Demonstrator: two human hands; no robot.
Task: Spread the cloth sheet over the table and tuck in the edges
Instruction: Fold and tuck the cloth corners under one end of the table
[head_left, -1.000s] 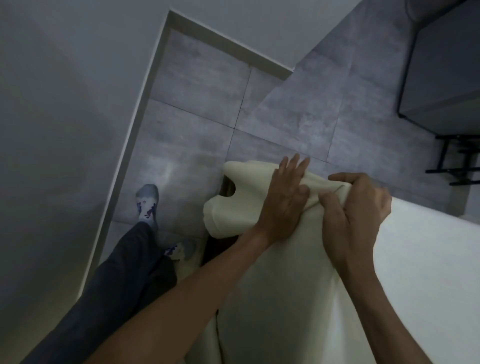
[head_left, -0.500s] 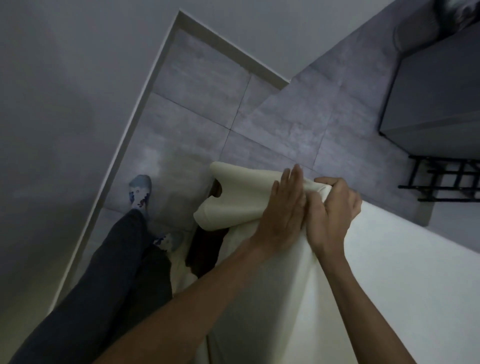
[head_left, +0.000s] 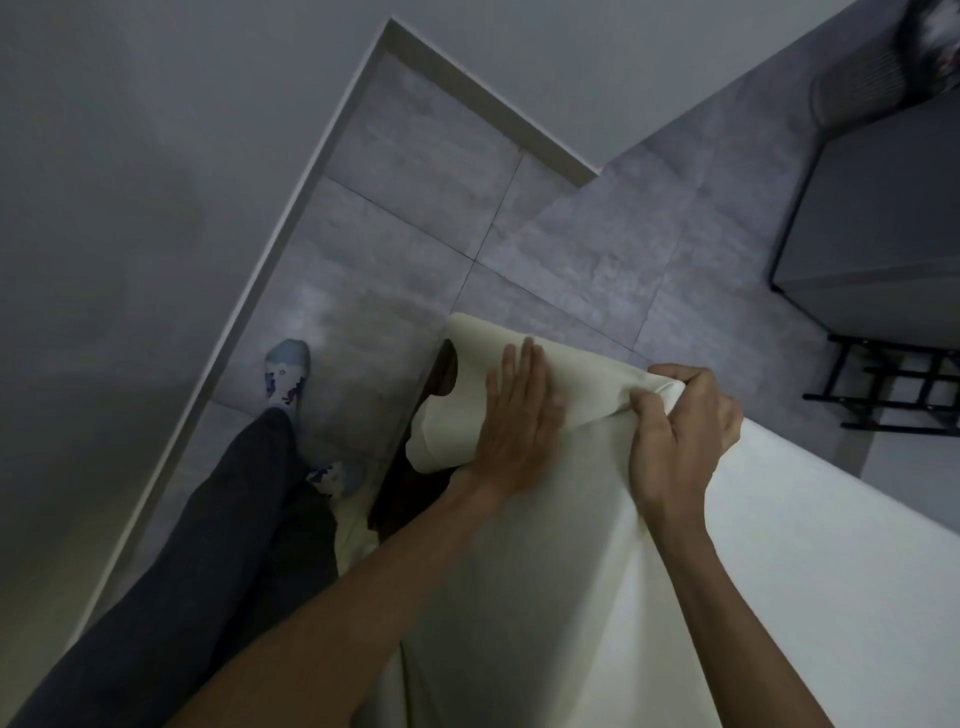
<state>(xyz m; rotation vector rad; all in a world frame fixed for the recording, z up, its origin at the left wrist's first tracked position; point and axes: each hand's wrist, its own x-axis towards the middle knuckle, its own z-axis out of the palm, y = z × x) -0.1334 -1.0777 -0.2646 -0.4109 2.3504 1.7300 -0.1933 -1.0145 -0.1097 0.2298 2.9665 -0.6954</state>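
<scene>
A cream cloth sheet (head_left: 810, 561) covers the table from the centre to the lower right and hangs down its near side. At the table's corner a loose flap (head_left: 478, 358) of the cloth sticks out over the floor. My left hand (head_left: 517, 415) lies flat with straight fingers on that flap. Just to its right my right hand (head_left: 680, 431) pinches a bunched fold of the cloth at the corner. A dark bit of the table (head_left: 441, 374) shows under the flap.
Grey tiled floor (head_left: 415, 218) lies beyond the corner, bounded by a wall (head_left: 130, 208) on the left. My dark trouser leg (head_left: 218, 561) and patterned sock (head_left: 287, 374) stand left of the table. A dark cabinet (head_left: 878, 208) and a black metal frame (head_left: 893, 389) stand at the right.
My two hands were pressed close together half a second ago; now my left hand has slid left along the flap and my right hand has pulled the fold to the right.
</scene>
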